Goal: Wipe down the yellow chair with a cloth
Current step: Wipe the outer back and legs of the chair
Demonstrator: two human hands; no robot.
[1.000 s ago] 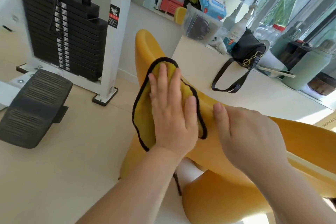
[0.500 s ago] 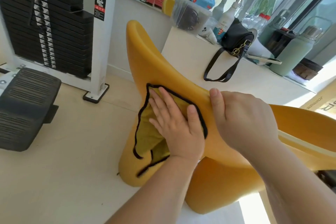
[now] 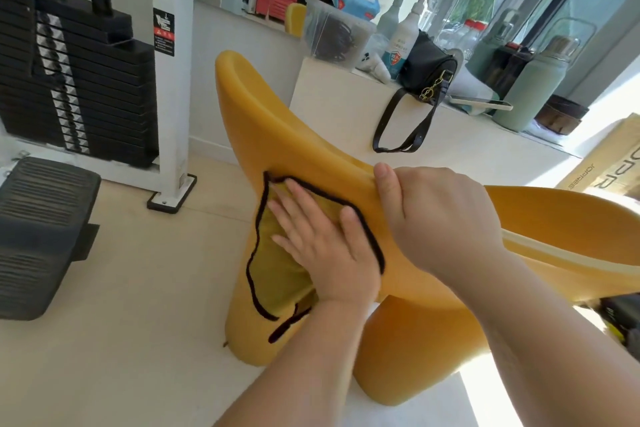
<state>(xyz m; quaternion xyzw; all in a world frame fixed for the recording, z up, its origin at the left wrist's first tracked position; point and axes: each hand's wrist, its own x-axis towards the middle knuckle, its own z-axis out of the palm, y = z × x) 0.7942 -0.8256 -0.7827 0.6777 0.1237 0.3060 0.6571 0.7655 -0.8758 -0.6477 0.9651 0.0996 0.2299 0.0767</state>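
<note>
The yellow chair [image 3: 277, 121] is a moulded plastic shell that fills the centre and right of the head view. A yellow cloth with a black hem [image 3: 277, 274] lies against the outer side of its back. My left hand [image 3: 325, 246] presses flat on the cloth with the fingers spread; the cloth's lower corner hangs loose below my wrist. To the right of the cloth, my right hand [image 3: 440, 218] grips the chair's upper rim, thumb on the near side and fingers hidden over the edge.
A black weight stack on a white frame [image 3: 76, 80] stands at the left, with a black ribbed footplate [image 3: 41, 229] on the floor. Behind the chair, a white ledge [image 3: 346, 104] carries a black handbag [image 3: 426, 69], a clear tub [image 3: 332, 35], spray bottles [image 3: 401, 42] and a green flask [image 3: 533, 90]. A cardboard box [image 3: 609, 163] sits far right.
My left hand has slid the cloth down from the top of the chair back onto its outer side. My right hand has closed over the rim beside it.
</note>
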